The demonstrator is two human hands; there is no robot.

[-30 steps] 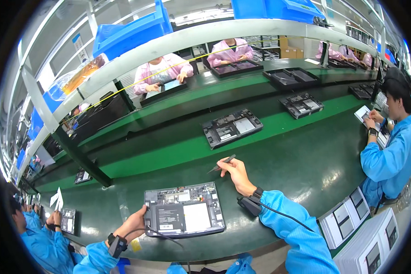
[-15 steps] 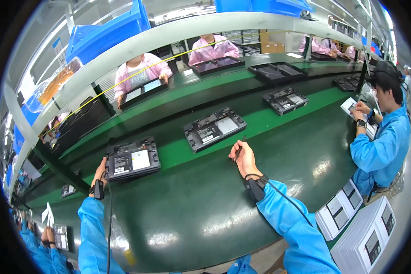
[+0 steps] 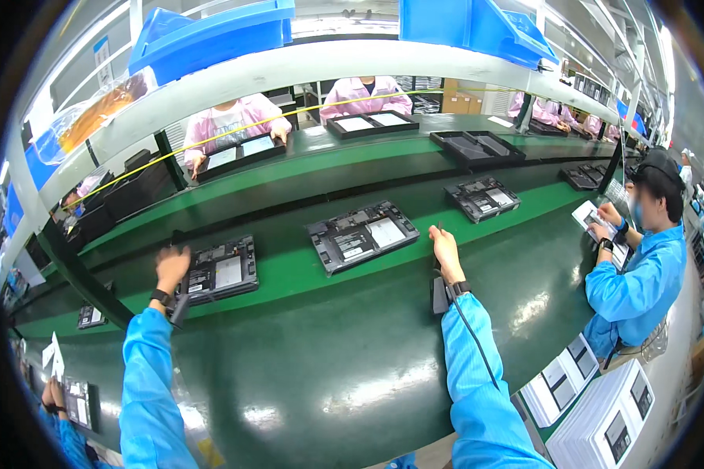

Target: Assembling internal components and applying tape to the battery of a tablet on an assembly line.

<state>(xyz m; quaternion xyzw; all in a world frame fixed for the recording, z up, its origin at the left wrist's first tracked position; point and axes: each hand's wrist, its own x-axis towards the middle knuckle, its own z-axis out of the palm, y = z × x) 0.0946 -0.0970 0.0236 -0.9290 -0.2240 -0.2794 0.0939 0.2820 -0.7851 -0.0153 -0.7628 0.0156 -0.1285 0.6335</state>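
Note:
My left hand [image 3: 172,267], smeared by motion, is over the left side of an opened black electronic unit [image 3: 228,272] with a white rectangle on it. Whether its fingers are apart or closed is unclear. My right hand [image 3: 446,256] is closed round a thin dark tool, of which only a short tip shows above the fingers. It is just right of a second opened black unit [image 3: 360,236] and touches neither unit. A third such unit [image 3: 483,198] lies farther right along the green belt [image 3: 289,275].
A dark green work surface [image 3: 313,352] spans the near side. At right, a blue-sleeved co-worker [image 3: 641,266] handles a white panel, near stacks of white panels [image 3: 602,426]. Pink-clad people work across the line with black trays [image 3: 371,125]. A pale rail [image 3: 328,59] crosses above.
My left hand has gone from gripping the left unit's edge to a place higher beside it. That unit now lies lower on the belt. My right hand has shifted right, tool still in it.

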